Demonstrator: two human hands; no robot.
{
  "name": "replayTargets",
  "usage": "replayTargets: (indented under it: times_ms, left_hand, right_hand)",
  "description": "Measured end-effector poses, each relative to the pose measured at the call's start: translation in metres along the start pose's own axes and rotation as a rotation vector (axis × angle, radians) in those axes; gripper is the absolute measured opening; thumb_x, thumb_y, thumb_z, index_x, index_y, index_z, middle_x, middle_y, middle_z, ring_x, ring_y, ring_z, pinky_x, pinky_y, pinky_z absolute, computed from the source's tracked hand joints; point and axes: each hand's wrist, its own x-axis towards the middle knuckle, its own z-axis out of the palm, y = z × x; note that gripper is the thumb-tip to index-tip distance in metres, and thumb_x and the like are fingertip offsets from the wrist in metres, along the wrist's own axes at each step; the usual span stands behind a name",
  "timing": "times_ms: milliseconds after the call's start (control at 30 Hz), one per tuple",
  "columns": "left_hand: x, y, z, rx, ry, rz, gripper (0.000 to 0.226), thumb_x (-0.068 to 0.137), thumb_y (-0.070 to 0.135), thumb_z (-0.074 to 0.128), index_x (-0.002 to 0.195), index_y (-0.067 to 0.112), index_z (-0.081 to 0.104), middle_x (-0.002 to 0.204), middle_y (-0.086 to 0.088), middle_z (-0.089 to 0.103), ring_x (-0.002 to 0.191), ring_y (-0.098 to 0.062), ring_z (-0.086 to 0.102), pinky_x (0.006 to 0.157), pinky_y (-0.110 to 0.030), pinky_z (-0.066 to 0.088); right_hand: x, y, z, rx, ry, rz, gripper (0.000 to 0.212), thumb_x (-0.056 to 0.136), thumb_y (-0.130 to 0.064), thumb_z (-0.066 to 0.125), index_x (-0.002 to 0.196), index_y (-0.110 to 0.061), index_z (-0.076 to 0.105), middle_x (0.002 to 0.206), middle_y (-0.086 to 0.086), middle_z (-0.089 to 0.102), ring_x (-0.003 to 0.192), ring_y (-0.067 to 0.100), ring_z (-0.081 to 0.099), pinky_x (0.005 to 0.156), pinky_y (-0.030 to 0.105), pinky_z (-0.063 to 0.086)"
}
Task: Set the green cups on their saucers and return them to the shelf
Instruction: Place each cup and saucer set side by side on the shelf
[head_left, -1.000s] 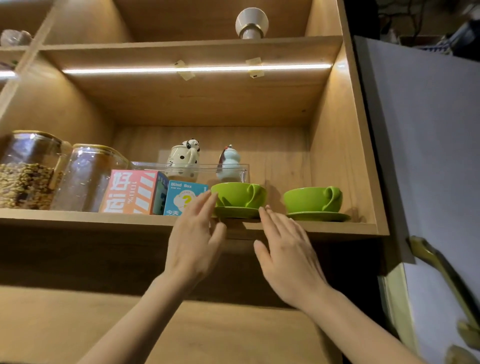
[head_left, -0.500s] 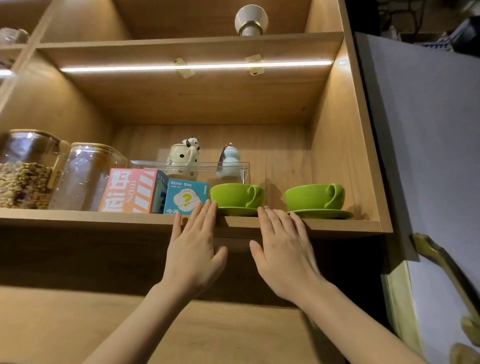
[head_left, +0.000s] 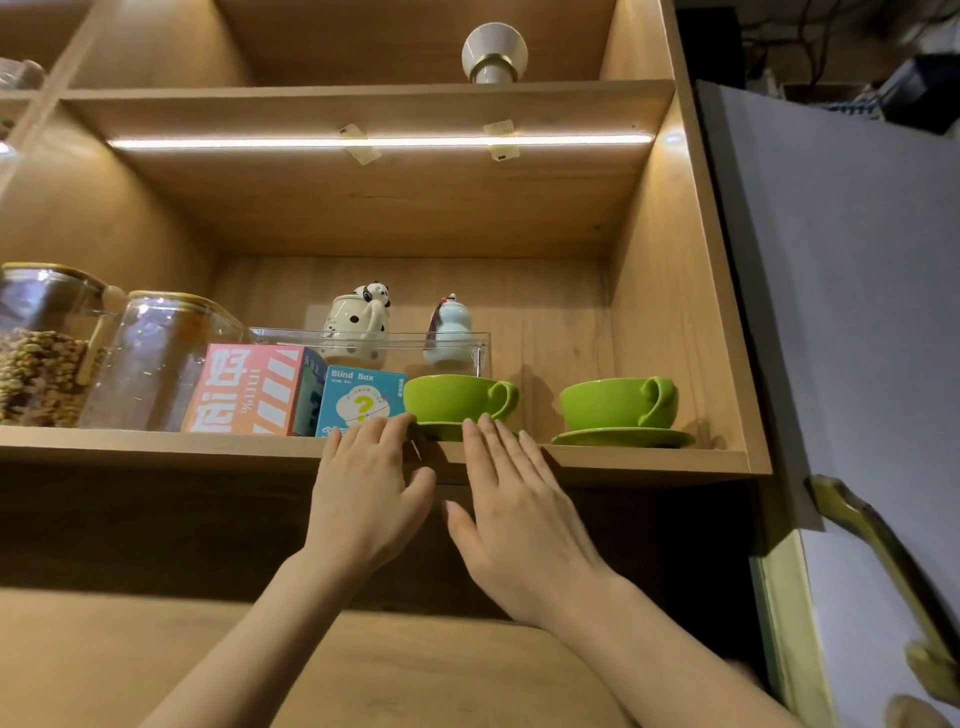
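Two green cups stand on green saucers on the wooden shelf (head_left: 649, 460). The left cup (head_left: 452, 397) sits on its saucer (head_left: 441, 431) near the shelf's front edge, handle to the right. The right cup (head_left: 613, 402) rests on its saucer (head_left: 623, 438) by the cabinet's right wall. My left hand (head_left: 369, 488) and my right hand (head_left: 514, 509) are raised flat in front of the shelf edge, fingers straight and apart, fingertips at the left saucer's rim. Neither hand holds anything.
Left of the cups stand a blue "Blind Box" carton (head_left: 358, 402), a pink striped box (head_left: 244, 389) and two glass jars (head_left: 156, 358). A clear tray (head_left: 483, 345) behind holds a panda mug (head_left: 358, 325) and a small figurine (head_left: 451, 330). A grey door (head_left: 852, 312) stands at the right.
Both hands have settled flat against the shelf's front edge with fingertips at the left saucer. The left cup and saucer sit slightly further back on the shelf than one second ago.
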Motion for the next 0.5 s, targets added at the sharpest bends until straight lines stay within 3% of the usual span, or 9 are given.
replayTargets:
  times_ms: [100, 200, 233, 300, 367, 500]
  left_hand:
    - [-0.003, 0.008, -0.001, 0.002, 0.048, -0.015, 0.065, 0.072, 0.044, 0.030, 0.131, 0.018, 0.044, 0.125, -0.011, 0.054, 0.114, -0.025, 0.048, 0.104, -0.039, 0.033]
    - [-0.008, 0.016, -0.003, 0.013, 0.029, -0.023, 0.069, 0.072, 0.046, 0.028, 0.136, 0.021, 0.038, 0.128, -0.012, 0.048, 0.116, -0.026, 0.045, 0.105, -0.041, 0.034]
    - [-0.010, 0.019, -0.004, 0.016, 0.023, -0.019, 0.071, 0.072, 0.047, 0.027, 0.138, 0.021, 0.035, 0.132, -0.012, 0.045, 0.120, -0.026, 0.042, 0.108, -0.041, 0.031]
    - [-0.013, 0.024, -0.004, 0.015, 0.016, -0.006, 0.075, 0.072, 0.048, 0.025, 0.141, 0.020, 0.030, 0.142, -0.009, 0.040, 0.133, -0.024, 0.032, 0.114, -0.038, 0.019]
    - [-0.016, 0.027, -0.003, 0.001, 0.026, 0.022, 0.081, 0.069, 0.054, 0.019, 0.141, 0.018, 0.030, 0.146, -0.005, 0.038, 0.138, -0.020, 0.028, 0.116, -0.034, 0.010]
    - [-0.019, 0.027, 0.001, -0.024, 0.032, 0.067, 0.084, 0.066, 0.056, 0.019, 0.139, 0.018, 0.035, 0.146, -0.002, 0.040, 0.137, -0.017, 0.032, 0.115, -0.032, 0.011]
  right_hand:
    - [0.000, 0.003, 0.003, 0.002, 0.000, 0.032, 0.078, 0.080, -0.046, 0.009, 0.148, -0.007, 0.002, 0.158, 0.014, 0.010, 0.147, 0.025, 0.008, 0.111, 0.038, -0.012]
    - [0.001, 0.006, 0.008, -0.098, 0.072, 0.073, 0.074, 0.084, -0.046, 0.019, 0.144, -0.004, 0.026, 0.149, 0.017, 0.036, 0.140, 0.028, 0.032, 0.112, 0.044, 0.011]
    - [0.002, 0.005, 0.007, -0.098, 0.074, 0.088, 0.072, 0.085, -0.046, 0.019, 0.144, -0.004, 0.025, 0.150, 0.016, 0.035, 0.141, 0.028, 0.030, 0.113, 0.044, 0.012]
    - [0.002, 0.007, 0.008, -0.057, 0.012, 0.078, 0.075, 0.083, -0.047, 0.007, 0.148, -0.010, 0.005, 0.158, 0.013, 0.014, 0.147, 0.025, 0.008, 0.115, 0.041, -0.005]
    - [0.003, 0.010, 0.003, -0.073, -0.062, 0.101, 0.077, 0.080, -0.048, -0.003, 0.148, -0.012, -0.003, 0.159, 0.010, 0.006, 0.147, 0.022, -0.001, 0.115, 0.041, -0.010]
    - [0.007, 0.011, -0.004, -0.097, -0.133, 0.128, 0.063, 0.096, -0.037, 0.020, 0.148, -0.009, -0.001, 0.160, 0.009, 0.004, 0.147, 0.021, -0.003, 0.119, 0.044, -0.007]
